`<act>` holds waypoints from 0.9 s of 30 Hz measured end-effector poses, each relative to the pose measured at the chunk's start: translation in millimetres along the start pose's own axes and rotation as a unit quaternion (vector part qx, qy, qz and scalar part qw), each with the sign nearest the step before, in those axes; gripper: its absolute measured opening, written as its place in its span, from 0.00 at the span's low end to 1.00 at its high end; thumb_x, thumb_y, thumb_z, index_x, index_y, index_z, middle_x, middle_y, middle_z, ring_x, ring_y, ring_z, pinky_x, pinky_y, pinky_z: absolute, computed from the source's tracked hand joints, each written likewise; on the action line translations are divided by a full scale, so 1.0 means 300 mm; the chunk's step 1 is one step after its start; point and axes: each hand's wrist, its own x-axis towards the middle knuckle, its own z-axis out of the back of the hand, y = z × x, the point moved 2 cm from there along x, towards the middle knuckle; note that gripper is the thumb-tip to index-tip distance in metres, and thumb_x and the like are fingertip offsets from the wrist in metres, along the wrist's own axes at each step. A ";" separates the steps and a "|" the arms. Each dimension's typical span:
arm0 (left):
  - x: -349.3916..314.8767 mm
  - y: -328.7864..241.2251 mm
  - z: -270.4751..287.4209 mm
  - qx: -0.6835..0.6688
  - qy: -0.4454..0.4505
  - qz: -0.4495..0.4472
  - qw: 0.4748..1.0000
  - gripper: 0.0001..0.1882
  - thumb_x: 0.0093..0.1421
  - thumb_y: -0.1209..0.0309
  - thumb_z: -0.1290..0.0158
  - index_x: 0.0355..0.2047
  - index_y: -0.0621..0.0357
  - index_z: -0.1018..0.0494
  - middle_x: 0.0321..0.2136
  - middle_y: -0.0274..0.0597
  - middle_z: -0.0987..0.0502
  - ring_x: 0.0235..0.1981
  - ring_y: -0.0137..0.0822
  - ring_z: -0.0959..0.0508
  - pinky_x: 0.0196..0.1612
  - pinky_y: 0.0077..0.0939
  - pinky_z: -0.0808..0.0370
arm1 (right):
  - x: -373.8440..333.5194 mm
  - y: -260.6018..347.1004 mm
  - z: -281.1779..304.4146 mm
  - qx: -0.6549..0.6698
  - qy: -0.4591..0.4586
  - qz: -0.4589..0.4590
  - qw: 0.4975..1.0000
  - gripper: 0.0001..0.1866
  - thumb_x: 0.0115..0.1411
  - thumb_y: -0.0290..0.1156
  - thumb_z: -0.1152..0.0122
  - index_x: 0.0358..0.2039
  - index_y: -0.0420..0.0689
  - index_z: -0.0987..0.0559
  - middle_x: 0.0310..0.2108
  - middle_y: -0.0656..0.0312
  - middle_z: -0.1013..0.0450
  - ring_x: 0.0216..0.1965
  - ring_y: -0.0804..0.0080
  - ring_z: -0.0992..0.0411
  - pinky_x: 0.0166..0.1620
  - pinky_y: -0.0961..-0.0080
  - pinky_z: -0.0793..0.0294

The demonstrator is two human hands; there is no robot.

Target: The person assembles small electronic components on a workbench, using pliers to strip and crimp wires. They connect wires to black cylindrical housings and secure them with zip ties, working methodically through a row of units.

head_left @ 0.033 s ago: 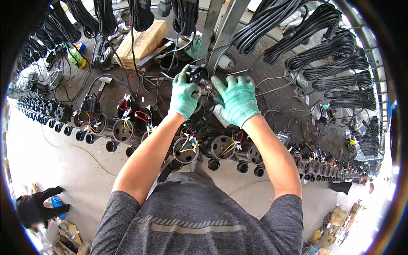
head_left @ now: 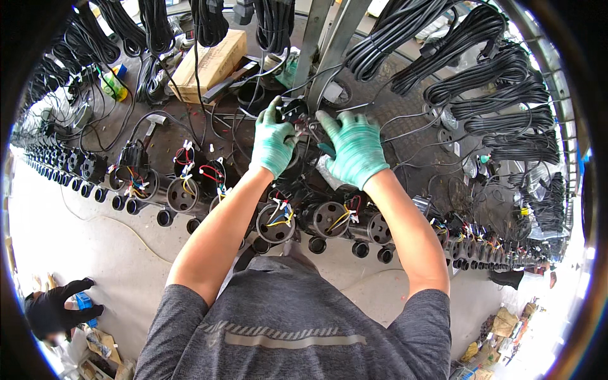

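Observation:
Both hands wear green knit gloves and work close together over the dark bench. My left hand [head_left: 273, 147] has its index finger raised, with the thumb and other fingers pinched on something small that I cannot make out. My right hand [head_left: 356, 151] is closed on a hand tool that looks like pliers [head_left: 326, 150]; a dark green handle shows below its fingers, and the metal head points toward the left fingertips. Just beyond lies a small black part [head_left: 292, 113]. Below the hands stand black cylindrical motor units [head_left: 330, 219] with round, holed ends and coloured wires.
More motor units [head_left: 183, 193] line the bench's front edge on both sides. Bundled black cables [head_left: 405, 38] hang overhead. A cardboard box [head_left: 212, 63] lies far left of a metal post [head_left: 329, 54]. Another person [head_left: 57, 307] is at lower left.
Hardly anything differs. The right fingers have shifted very slightly, and both hands stay at the same spot.

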 end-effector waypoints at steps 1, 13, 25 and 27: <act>-0.001 0.006 -0.009 0.003 0.004 -0.003 1.000 0.12 0.44 0.83 0.34 0.31 0.57 0.18 0.72 0.57 0.33 0.59 0.60 0.27 0.62 0.42 0.26 | -0.011 -0.037 -0.031 0.111 0.007 -0.045 0.993 0.45 0.57 0.44 0.27 0.74 0.53 0.33 0.57 0.45 0.26 0.56 0.48 0.24 0.59 0.50 0.25; -0.001 0.144 -0.088 -0.051 0.020 0.116 0.992 0.11 0.52 0.74 0.29 0.37 0.57 0.15 0.65 0.63 0.27 0.58 0.64 0.22 0.61 0.45 0.23 | -0.051 -0.245 -0.348 0.005 0.395 -0.039 0.918 0.39 0.47 0.48 0.21 0.61 0.49 0.16 0.70 0.49 0.30 0.61 0.48 0.22 0.61 0.52 0.20; -0.009 -0.002 -0.103 0.222 0.053 0.109 0.968 0.09 0.66 0.64 0.39 0.43 0.52 0.17 0.62 0.47 0.22 0.57 0.58 0.21 0.58 0.50 0.20 | 0.069 -0.310 -0.567 0.091 0.490 -0.021 0.867 0.32 0.51 0.48 0.25 0.55 0.46 0.13 0.54 0.52 0.16 0.50 0.52 0.17 0.53 0.57 0.18; -0.014 -0.009 -0.093 0.226 0.069 0.130 0.963 0.11 0.66 0.62 0.41 0.43 0.52 0.16 0.61 0.43 0.21 0.53 0.55 0.19 0.56 0.49 0.20 | 0.054 -0.272 -0.615 0.110 0.481 0.015 0.870 0.36 0.51 0.47 0.25 0.60 0.48 0.16 0.57 0.52 0.17 0.53 0.51 0.18 0.56 0.56 0.18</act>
